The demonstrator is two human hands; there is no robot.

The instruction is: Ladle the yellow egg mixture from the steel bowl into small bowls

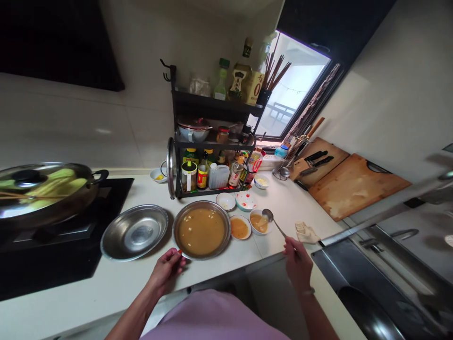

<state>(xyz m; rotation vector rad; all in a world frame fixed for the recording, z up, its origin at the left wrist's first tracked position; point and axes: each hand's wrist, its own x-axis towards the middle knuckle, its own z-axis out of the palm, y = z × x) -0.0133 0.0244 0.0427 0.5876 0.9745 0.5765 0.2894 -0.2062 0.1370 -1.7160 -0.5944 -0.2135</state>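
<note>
My right hand (297, 262) is closed around the handle of a metal ladle (268, 215). The ladle's head is over a small bowl of brown liquid (259, 223), at its right rim. My left hand (169, 267) has its fingers curled at the near-left rim of a round metal basin (226, 245), with the thumb at the edge. Inside the basin is brown broth (202, 231) with a few pale bits floating. Between basin and bowl stands a small bowl of orange-brown sauce (239, 227). Behind these are a white bowl (225, 201) and a bowl with red specks (246, 200).
An empty metal basin (136, 232) sits left, beside the stove (63, 255) and a lidded pan of green vegetables (53, 189). A black rack (215, 97) of bottles stands behind. A crumpled cloth (306, 233), cutting board (361, 182) and sink (368, 278) are right.
</note>
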